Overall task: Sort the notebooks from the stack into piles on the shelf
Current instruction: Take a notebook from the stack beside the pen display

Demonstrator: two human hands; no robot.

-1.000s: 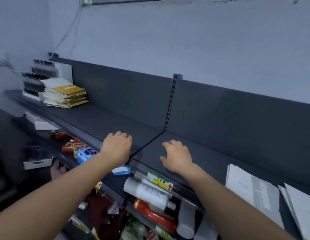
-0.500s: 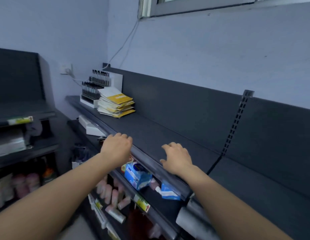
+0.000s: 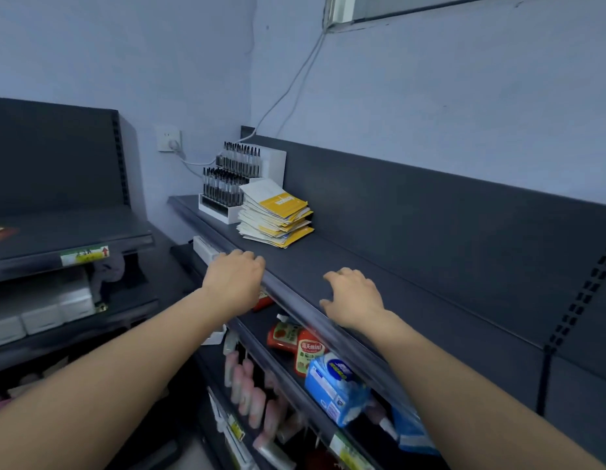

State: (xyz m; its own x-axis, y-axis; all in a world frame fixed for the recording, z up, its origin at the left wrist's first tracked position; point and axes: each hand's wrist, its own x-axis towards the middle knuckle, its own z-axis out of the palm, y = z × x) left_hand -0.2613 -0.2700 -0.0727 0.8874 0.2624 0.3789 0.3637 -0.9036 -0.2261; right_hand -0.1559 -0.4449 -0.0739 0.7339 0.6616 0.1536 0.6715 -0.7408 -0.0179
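Swung further left since the earlier frame, bringing the stack of notebooks (image 3: 276,218) closer, just above frame centre on the dark shelf (image 3: 379,286) beside a pen display (image 3: 234,184). Yellow-and-white covers, fanned unevenly. Left hand (image 3: 234,281) and right hand (image 3: 354,296) empty, fingers loosely curled, at the shelf's front edge.

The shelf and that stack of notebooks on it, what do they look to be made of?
Shelf: probably painted metal, matte dark grey, with a slotted upright like shop racking. Stack of notebooks: paper with thin card covers, yellow and white; the edges splay and curl.

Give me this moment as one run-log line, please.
left hand: empty, at shelf edge | right hand: empty, on shelf | notebook stack: untouched
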